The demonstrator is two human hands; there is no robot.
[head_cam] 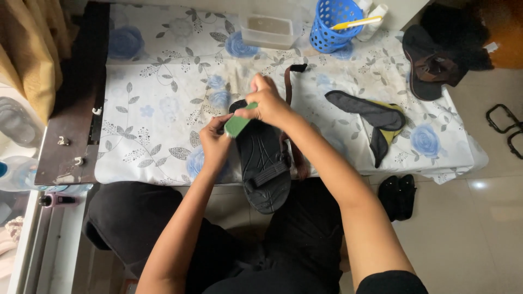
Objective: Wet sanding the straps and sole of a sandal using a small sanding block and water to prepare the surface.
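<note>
A black sandal (pixel 266 163) lies sole-side toward me over the near edge of a low table covered with a blue-flowered white cloth (pixel 163 92). My left hand (pixel 215 144) grips the sandal's left edge near its toe end. My right hand (pixel 267 103) holds a small green block (pixel 238 123), like a sponge or eraser, pressed against the sandal's upper end. A brown strap (pixel 289 81) runs from under my right hand toward the back of the table.
A second dark sandal with yellow lining (pixel 376 117) lies to the right. At the back stand a clear plastic box (pixel 269 30) and a blue basket (pixel 335 24) holding a brush. A dark cap (pixel 430 65) sits far right. Black items (pixel 397 196) lie on the floor.
</note>
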